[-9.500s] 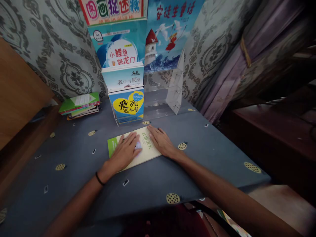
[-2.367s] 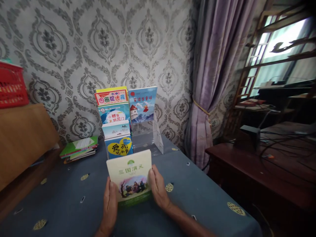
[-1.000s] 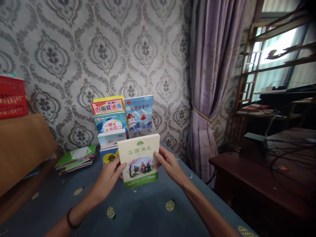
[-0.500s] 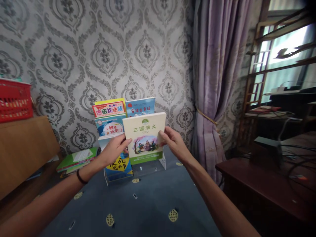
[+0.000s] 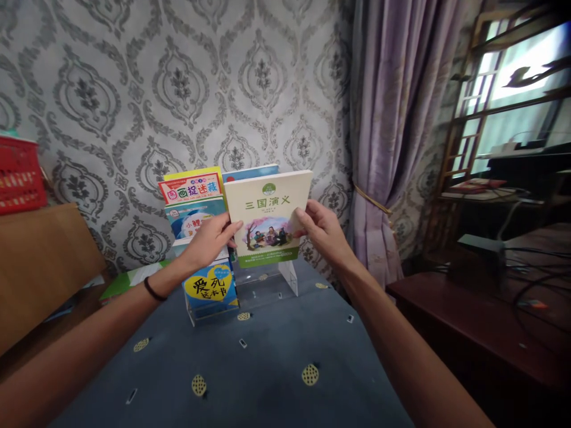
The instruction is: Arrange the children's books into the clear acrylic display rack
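Between my two hands is a cream and green book [image 5: 268,221] with a picture of seated figures under a pink tree, its cover facing me. My left hand [image 5: 213,236] pinches its left edge, thumb on the cover. On the right edge, my right hand [image 5: 325,230] grips it the same way. The book is held up in front of a clear acrylic stand [image 5: 289,278]. In the stand's left column are several books, among them a red and white one [image 5: 193,189], a teal one [image 5: 178,221] and a blue one with a yellow heart [image 5: 210,288]. Behind the held book shows the top of a blue book [image 5: 254,172].
The stand is on a dark blue patterned cloth [image 5: 267,368]. Left of it lies a stack topped by a green book [image 5: 127,282], near a wooden cabinet [image 5: 49,261] with a red basket [image 5: 20,178]. A purple curtain [image 5: 383,137] and a dark red desk [image 5: 446,309] are at right.
Both hands have lifted the cream and green book up and closer to me. It now covers more of the blue book behind, and the stand's lower right part shows more.
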Available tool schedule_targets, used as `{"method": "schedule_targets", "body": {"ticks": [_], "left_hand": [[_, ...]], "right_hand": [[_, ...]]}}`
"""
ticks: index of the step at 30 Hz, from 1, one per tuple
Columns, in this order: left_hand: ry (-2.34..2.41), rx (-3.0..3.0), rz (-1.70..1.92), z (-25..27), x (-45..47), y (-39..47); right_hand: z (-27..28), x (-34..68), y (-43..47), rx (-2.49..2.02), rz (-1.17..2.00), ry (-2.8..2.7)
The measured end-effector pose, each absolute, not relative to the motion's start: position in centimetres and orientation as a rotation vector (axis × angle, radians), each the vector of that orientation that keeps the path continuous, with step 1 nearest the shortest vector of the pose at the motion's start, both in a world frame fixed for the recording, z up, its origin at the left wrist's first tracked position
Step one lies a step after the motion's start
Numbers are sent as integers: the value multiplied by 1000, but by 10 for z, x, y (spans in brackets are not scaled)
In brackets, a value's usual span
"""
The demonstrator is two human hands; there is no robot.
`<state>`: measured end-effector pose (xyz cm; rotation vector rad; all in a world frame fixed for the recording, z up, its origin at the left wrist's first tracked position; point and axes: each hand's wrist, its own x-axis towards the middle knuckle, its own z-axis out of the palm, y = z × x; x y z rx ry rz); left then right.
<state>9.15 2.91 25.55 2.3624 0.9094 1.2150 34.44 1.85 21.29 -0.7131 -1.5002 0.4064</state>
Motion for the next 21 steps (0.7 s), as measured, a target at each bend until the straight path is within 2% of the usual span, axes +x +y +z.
{"method": "schedule_targets", "body": {"ticks": [4,10,17,21], "left_hand": [[965,2288,1125,219,90,21],[1074,2066,1008,123,93,-7],[1251,1861,1247,42,118,-31],[1251,1836,1201,14,120,-25]], "right_hand": [[183,346,9,-788,450,-1521],[106,340,-8,-934,691,-1540],[40,323,-22,-1126,533,-1416],[23,321,-24,-1227,534,-1446]]}}
